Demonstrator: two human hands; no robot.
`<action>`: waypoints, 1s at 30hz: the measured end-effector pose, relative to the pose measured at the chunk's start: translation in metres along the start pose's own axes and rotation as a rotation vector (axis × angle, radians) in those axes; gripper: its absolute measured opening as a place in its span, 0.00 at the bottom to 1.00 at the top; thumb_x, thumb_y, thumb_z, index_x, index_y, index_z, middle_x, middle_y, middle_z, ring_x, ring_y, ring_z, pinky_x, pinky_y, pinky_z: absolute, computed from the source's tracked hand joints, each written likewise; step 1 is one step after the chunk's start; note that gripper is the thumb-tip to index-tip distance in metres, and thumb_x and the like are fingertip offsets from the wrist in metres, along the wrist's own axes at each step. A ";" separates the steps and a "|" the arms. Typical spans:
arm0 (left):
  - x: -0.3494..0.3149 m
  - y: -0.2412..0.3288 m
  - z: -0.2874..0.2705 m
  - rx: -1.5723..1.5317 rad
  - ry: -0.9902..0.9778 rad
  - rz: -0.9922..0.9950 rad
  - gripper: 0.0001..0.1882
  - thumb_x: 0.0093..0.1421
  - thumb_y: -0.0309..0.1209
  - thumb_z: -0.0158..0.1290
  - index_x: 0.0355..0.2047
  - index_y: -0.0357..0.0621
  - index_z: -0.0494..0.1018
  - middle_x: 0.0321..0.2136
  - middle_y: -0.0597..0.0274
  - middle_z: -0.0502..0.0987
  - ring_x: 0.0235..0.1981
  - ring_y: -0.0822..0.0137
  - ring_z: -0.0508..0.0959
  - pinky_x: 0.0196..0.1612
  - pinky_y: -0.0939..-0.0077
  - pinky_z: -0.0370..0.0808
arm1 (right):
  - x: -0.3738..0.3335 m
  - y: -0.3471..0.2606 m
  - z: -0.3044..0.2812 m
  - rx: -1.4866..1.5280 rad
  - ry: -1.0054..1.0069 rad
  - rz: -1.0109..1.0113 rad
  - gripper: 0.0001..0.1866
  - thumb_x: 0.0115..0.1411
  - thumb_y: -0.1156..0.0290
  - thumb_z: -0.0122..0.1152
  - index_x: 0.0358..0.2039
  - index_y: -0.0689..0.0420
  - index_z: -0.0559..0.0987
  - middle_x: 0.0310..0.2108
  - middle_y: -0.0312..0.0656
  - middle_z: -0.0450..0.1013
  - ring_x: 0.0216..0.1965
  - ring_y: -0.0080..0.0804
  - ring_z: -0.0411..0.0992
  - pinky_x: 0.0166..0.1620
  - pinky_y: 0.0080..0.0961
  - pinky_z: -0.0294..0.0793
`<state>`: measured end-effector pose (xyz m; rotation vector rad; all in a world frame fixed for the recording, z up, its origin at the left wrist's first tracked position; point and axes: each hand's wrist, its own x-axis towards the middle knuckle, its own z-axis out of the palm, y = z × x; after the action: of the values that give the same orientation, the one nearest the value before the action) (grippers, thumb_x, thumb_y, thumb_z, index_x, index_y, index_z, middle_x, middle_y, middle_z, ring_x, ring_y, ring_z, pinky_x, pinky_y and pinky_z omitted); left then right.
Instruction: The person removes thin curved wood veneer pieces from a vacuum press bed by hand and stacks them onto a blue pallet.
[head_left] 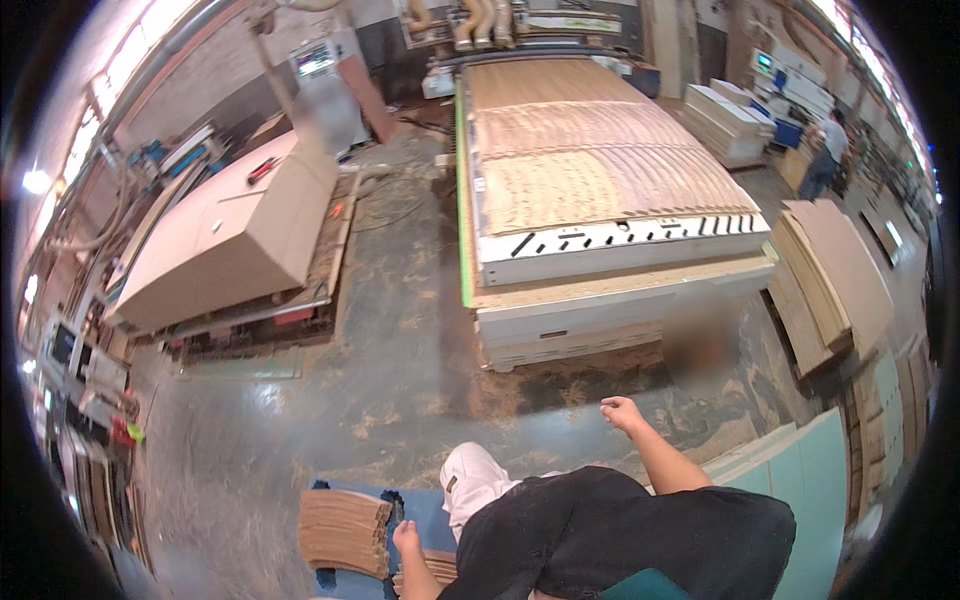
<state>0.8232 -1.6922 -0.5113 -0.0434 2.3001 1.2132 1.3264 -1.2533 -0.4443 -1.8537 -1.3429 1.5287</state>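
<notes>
My right hand [622, 412] is held out ahead of me over the floor, its fingers curled in and nothing visible in them. Low at my left side hangs my left hand [406, 538], closed, with no object showing in it. Right beside it is a stack of curved brown wooden strips [343, 530] on a blue pallet [410, 500]; I cannot tell whether the hand touches them. In front of me stands a long machine bed [570, 262], topped by a wooden sheet [550, 190] cut into rows of wavy strips.
A stack of large boards [230, 235] with a red tool [262, 170] on it stands at left. More panels [815, 280] lean at right, near pale green sheets [800, 480]. A person [828, 155] stands far right. Dust marks the grey floor [390, 350].
</notes>
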 end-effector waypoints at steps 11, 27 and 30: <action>0.084 0.254 0.217 0.541 -0.213 0.573 0.15 0.62 0.35 0.64 0.41 0.36 0.86 0.33 0.46 0.87 0.37 0.50 0.87 0.45 0.57 0.82 | 0.083 -0.058 -0.037 0.424 0.261 0.020 0.20 0.67 0.65 0.69 0.57 0.56 0.84 0.39 0.34 0.82 0.35 0.22 0.78 0.36 0.23 0.76; -0.213 0.676 0.800 0.531 -0.666 1.320 0.23 0.62 0.52 0.65 0.46 0.46 0.84 0.37 0.51 0.85 0.41 0.47 0.85 0.45 0.52 0.80 | 0.223 -0.191 -0.234 0.322 0.454 -0.097 0.18 0.69 0.67 0.68 0.56 0.62 0.84 0.42 0.39 0.82 0.44 0.25 0.78 0.51 0.27 0.78; -0.253 0.669 0.864 0.669 -0.506 1.355 0.31 0.61 0.56 0.65 0.52 0.43 0.80 0.45 0.50 0.83 0.47 0.47 0.83 0.49 0.51 0.80 | 0.262 -0.192 -0.274 0.352 0.379 -0.115 0.19 0.70 0.66 0.67 0.57 0.62 0.83 0.43 0.39 0.82 0.45 0.25 0.78 0.52 0.26 0.78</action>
<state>1.2416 -0.6783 -0.2773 2.0242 1.9959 0.6585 1.4798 -0.8696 -0.3449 -1.6996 -0.9224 1.1877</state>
